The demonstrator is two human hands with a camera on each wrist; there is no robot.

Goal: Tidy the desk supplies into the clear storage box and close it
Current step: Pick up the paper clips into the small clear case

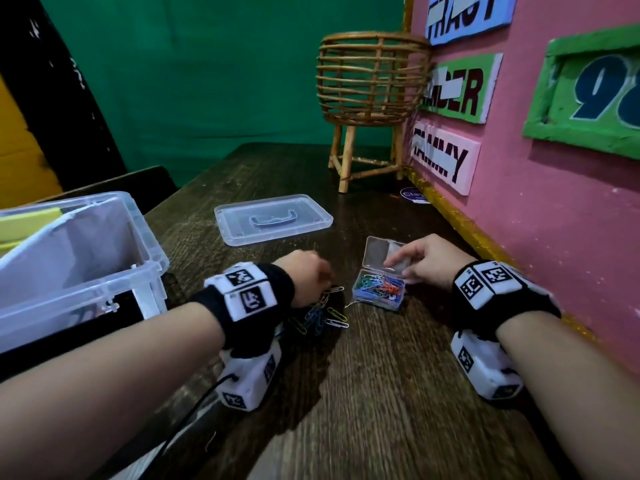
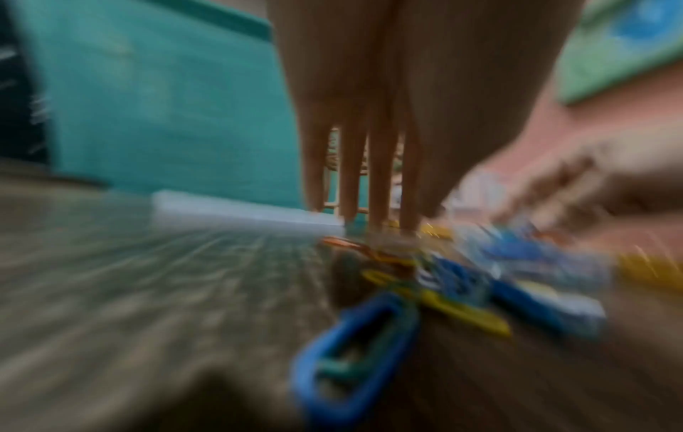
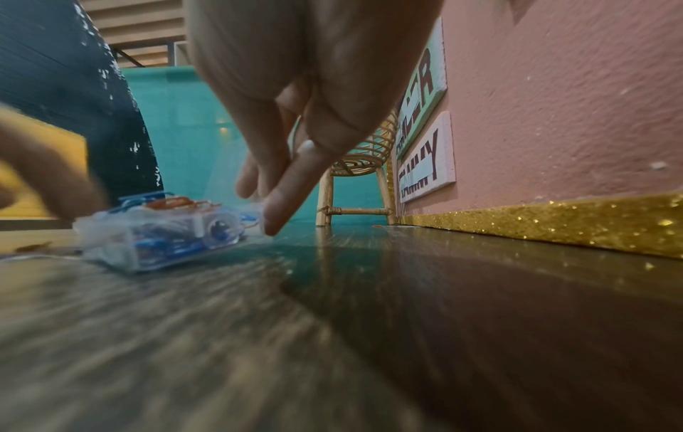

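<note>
- Both forearms fill the bottom of the head view, each with a black wristband carrying white marker blocks.
- Left hand (image 1: 306, 277) sits at frame centre over a loose heap of coloured paper clips (image 1: 323, 315) on the dark wooden worktop (image 1: 381, 393); its fingers point down with the tips at the clips, but blur hides whether they pinch any.
- Right hand (image 1: 427, 261), right of centre, pinches the far edge of the small clear clip case (image 1: 379, 289) between thumb and fingers; the case's hinged lid stands up and the tray is full of clips.
- Clear storage box (image 1: 86, 258) stands open at the left edge of the frame, with yellow-green paper visible inside.
- Its flat lid (image 1: 273, 218) lies on the worktop above centre, apart from the box, handle up.
- Rattan basket stand (image 1: 372, 95) is in the upper middle, beside a pink wall (image 1: 554, 220) with name signs on the right.
</note>
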